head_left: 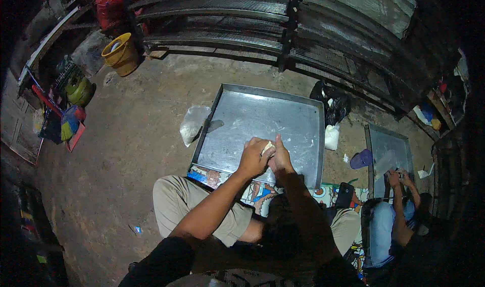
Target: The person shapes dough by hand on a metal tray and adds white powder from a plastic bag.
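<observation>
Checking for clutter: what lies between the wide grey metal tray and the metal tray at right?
Right of the wide tray, the head view mainly shows a black plastic bag, white packet, white scrap, rounded purple object and a black phone.

The rectangular grey metal tray lies on the grey concrete floor, its near edge by the multicoloured printed mat. At its left edge sits a clear plastic bag of pale powder; beside its right edge, a small white plastic bag, with a crumpled black plastic bag behind. Near its near right corner is a black rectangular phone.
</observation>
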Demonstrator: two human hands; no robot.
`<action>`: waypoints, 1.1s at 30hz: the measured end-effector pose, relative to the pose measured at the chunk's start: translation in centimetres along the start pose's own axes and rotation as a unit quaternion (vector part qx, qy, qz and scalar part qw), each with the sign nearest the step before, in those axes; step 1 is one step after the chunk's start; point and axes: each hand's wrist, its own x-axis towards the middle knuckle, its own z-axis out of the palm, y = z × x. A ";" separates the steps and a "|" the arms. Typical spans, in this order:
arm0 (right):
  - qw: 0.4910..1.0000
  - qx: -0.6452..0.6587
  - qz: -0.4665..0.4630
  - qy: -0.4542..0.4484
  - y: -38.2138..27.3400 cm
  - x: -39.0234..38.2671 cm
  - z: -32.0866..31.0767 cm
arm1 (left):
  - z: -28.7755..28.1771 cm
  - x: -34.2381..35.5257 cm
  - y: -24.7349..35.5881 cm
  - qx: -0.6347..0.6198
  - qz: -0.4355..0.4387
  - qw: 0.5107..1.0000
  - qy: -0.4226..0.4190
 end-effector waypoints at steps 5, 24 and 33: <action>0.968 0.194 0.160 -0.025 -5.9 -3.2 8.1 | -1.8 -1.7 -0.4 0.175 -0.011 0.982 -0.067; 0.988 0.091 0.119 -0.034 -7.3 -2.0 4.3 | -1.5 -0.7 -1.7 -0.168 -0.096 0.969 -0.151; 0.991 0.001 0.046 -0.128 -7.0 -3.2 6.7 | -0.6 -0.8 -1.6 -0.050 -0.045 0.997 0.044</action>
